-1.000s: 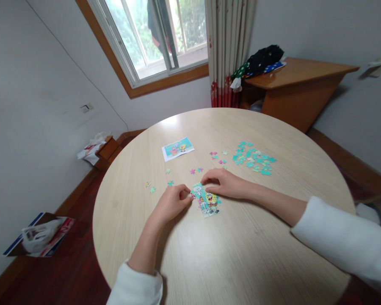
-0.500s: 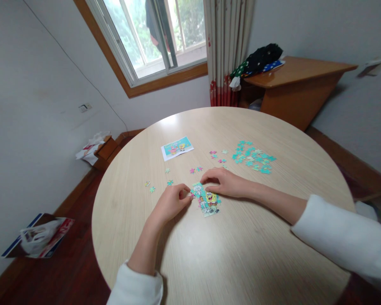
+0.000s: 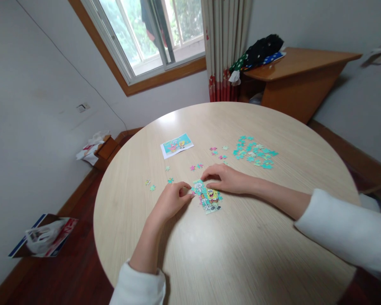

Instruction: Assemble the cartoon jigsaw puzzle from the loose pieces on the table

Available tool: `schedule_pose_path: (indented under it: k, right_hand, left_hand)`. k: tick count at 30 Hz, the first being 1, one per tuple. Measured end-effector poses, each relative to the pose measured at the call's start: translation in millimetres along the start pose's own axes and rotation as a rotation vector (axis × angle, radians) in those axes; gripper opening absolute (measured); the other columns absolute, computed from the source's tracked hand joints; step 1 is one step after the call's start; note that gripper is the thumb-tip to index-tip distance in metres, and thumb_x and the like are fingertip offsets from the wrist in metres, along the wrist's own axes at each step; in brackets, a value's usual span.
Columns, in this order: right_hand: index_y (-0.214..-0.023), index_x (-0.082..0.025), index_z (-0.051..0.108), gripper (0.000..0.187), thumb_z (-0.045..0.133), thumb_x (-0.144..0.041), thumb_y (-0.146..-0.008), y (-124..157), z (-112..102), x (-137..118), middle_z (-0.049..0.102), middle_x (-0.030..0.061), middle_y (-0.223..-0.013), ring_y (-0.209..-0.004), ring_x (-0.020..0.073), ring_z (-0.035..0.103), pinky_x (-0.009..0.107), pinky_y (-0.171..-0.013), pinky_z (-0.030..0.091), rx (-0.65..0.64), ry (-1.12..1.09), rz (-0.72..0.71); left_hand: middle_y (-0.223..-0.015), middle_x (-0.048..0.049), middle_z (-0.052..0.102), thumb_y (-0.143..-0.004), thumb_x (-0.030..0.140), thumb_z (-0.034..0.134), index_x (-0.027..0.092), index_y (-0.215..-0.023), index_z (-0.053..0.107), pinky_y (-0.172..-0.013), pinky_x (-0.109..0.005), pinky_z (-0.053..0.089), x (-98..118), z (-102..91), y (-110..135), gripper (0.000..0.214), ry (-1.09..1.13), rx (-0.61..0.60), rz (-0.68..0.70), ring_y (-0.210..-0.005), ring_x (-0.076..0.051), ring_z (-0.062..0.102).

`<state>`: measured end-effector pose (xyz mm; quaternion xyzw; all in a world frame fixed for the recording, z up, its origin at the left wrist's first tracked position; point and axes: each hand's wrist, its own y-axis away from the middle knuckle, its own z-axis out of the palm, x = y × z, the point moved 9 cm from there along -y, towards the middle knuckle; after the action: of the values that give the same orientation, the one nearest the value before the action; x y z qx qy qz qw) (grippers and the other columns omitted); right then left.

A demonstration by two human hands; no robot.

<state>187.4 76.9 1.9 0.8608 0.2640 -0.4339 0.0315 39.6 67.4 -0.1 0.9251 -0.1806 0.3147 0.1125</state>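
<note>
A round bench of pale wood-grain board fills the middle of the room; beyond its far right edge stands a brown wooden desk, with a cream curtain, red at the hem, to the left of it; two white sleeves reach in from the near side.

The right hand arches loosely, thumb and forefinger parted, tips at the far edge of the joined puzzle; the left hand curls in from the left, tips at the puzzle's left edge, though I cannot tell whether it grips a piece.

At far right lies a loose spread of turquoise and pale green cardboard pieces; at far left, a white-edged printed picture sheet; between the hands, flat on the bench, the joined cartoon puzzle section, with a yellow square figure on its right; smallest, stray pink-and-blue pieces lie just beyond, and stray green pieces to the left.
</note>
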Motion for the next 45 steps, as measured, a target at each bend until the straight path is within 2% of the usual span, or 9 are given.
schedule_pose_path:
  k: [9, 14, 22, 26, 29, 45]
  right_hand:
    - [-0.092, -0.018, 0.073, 0.017, 0.064, -0.017, -0.077, -0.3, 0.9, 1.7, 0.073, 0.0068, -0.096, -0.089, 0.0190, 0.065, 0.032, -0.085, 0.048, 0.001, -0.013, 0.004]
    - [-0.093, -0.017, 0.073, 0.018, 0.065, -0.016, -0.077, -0.8, 1.3, 1.1, 0.073, 0.0074, -0.096, -0.089, 0.0192, 0.064, 0.032, -0.084, 0.048, 0.001, -0.017, -0.009]
    - [-0.094, -0.018, 0.073, 0.018, 0.064, -0.017, -0.078, 0.2, 1.0, 0.8, 0.073, 0.0070, -0.097, -0.089, 0.0188, 0.064, 0.033, -0.084, 0.048, -0.002, -0.018, -0.008]
    - [-0.094, -0.017, 0.073, 0.018, 0.063, -0.019, -0.078, -0.2, 0.9, 1.5, 0.073, 0.0076, -0.097, -0.090, 0.0192, 0.064, 0.033, -0.085, 0.048, 0.005, -0.027, -0.014]
    - [-0.094, -0.017, 0.073, 0.019, 0.063, -0.018, -0.078, -0.7, 1.4, 2.1, 0.073, 0.0079, -0.097, -0.089, 0.0195, 0.065, 0.033, -0.084, 0.048, 0.001, -0.029, -0.008]
    - [-0.094, -0.016, 0.071, 0.018, 0.061, -0.015, -0.079, -0.3, 1.5, -1.6, 0.072, 0.0077, -0.098, -0.091, 0.0186, 0.064, 0.032, -0.085, 0.049, -0.009, -0.004, -0.015]
  left_hand:
    - [-0.056, 0.0040, 0.050, -0.080, 0.037, 0.063, 0.014, -0.089, 0.072, -0.056, -0.026, 0.028, 0.8, -0.6, 0.2, 0.027, 0.003, 0.002, -0.006, -0.056, -0.012, 0.042]
    - [-0.060, 0.0005, 0.060, -0.082, 0.028, 0.056, 0.014, -0.086, 0.072, -0.059, -0.026, 0.034, 5.9, -4.1, 1.0, 0.021, 0.015, 0.026, 0.008, -0.057, -0.012, 0.047]
    - [-0.058, -0.0004, 0.062, -0.081, 0.022, 0.050, 0.014, -0.084, 0.074, -0.059, -0.025, 0.038, 8.7, -4.4, 0.7, 0.025, -0.021, 0.030, 0.049, -0.056, -0.013, 0.049]
    - [-0.077, -0.0060, 0.074, -0.082, 0.017, 0.046, 0.014, -0.093, 0.076, -0.069, -0.028, 0.045, 10.7, -4.6, 0.6, 0.031, -0.022, 0.037, 0.086, -0.067, -0.016, 0.060]
    - [-0.093, -0.0091, 0.077, -0.084, 0.014, 0.044, 0.014, -0.097, 0.076, -0.079, -0.030, 0.048, 10.7, -4.3, 1.0, 0.035, -0.015, 0.035, 0.095, -0.080, -0.019, 0.066]
    - [-0.100, -0.0104, 0.078, -0.082, 0.009, 0.042, 0.012, -0.098, 0.077, -0.089, -0.034, 0.051, 10.6, 0.3, 0.0, 0.038, -0.042, -0.011, 0.075, -0.091, -0.022, 0.070]
